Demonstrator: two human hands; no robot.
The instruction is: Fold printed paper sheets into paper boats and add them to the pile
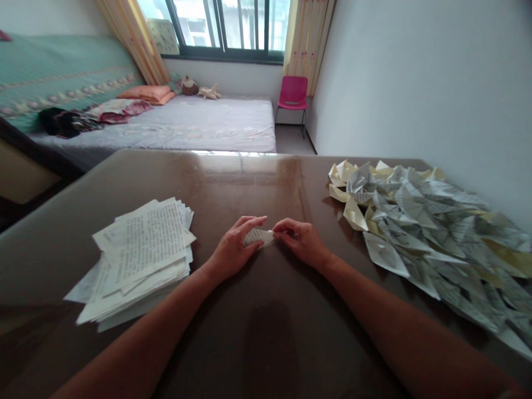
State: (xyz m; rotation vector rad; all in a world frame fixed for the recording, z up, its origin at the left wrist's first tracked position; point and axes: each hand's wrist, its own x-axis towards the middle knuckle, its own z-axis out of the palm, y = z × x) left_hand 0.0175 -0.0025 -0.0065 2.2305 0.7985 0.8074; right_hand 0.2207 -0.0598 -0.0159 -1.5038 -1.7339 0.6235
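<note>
A small folded piece of printed paper [254, 237] lies between my two hands near the middle of the brown table. My left hand [238, 242] is around its left part, thumb on the near side and fingers on the far side, partly covering it. The fingers of my right hand [300, 238] are closed in a pinch at the paper's right tip. How the folds run under my fingers is too small to make out.
A stack of printed sheets [145, 244] lies on the left of the glossy table [233, 183]. Many folded paper boats [415, 205] are heaped on the right, against the white wall. Beyond the table are a bed [216, 122] and a pink chair [292, 93].
</note>
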